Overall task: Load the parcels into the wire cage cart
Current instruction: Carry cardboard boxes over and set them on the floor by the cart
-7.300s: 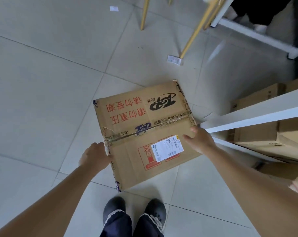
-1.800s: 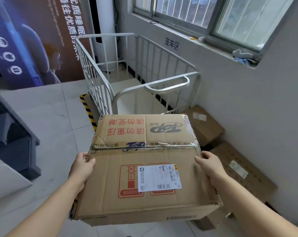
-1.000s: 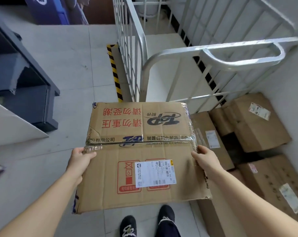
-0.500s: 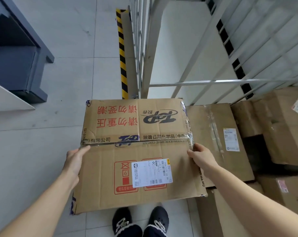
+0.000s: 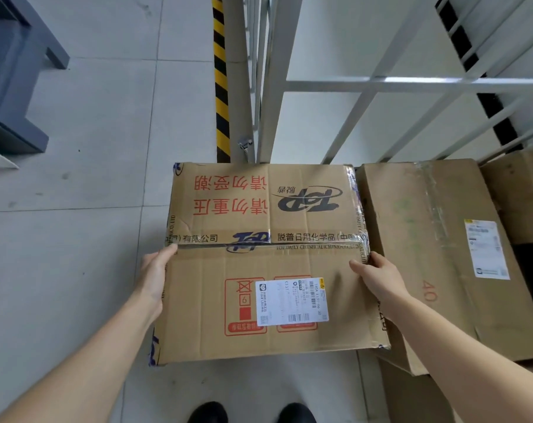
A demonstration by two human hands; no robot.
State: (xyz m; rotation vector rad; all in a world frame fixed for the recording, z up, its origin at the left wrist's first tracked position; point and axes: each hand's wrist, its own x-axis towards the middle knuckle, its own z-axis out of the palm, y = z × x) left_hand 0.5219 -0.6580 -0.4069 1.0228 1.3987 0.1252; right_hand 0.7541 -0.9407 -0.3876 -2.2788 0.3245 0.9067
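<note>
Person holds one box (image 5: 265, 261) with both hands, flat, label (image 5: 291, 300) facing up. Left hand (image 5: 155, 270) clamps the left side, thumb lying along the top edge, fingers down the side out of sight. Right hand (image 5: 378, 276) clamps the right side, thumb on top, fingers curled over the edge. The box is outside the cart (image 5: 320, 83), just in front of its near corner post and low rail, above the tiled floor (image 5: 91, 148). Cannot tell if it rests on the floor or hangs just above it. A second box (image 5: 442, 239) lies just beside it on the right, edges near or touching. A black-and-yellow strip (image 5: 220, 87) runs along the cart's left side. Shoes (image 5: 207, 412) show at the bottom edge.

Step in hand, as I read it: carrying this parcel to the cart, not yet loaded. The next move likely calls for raising the box over the near rail, keeping it level, clearing the bars, then setting it down on the cart's white bed. Both grips probably need to hold, since the box is wide and looks creased.
</note>
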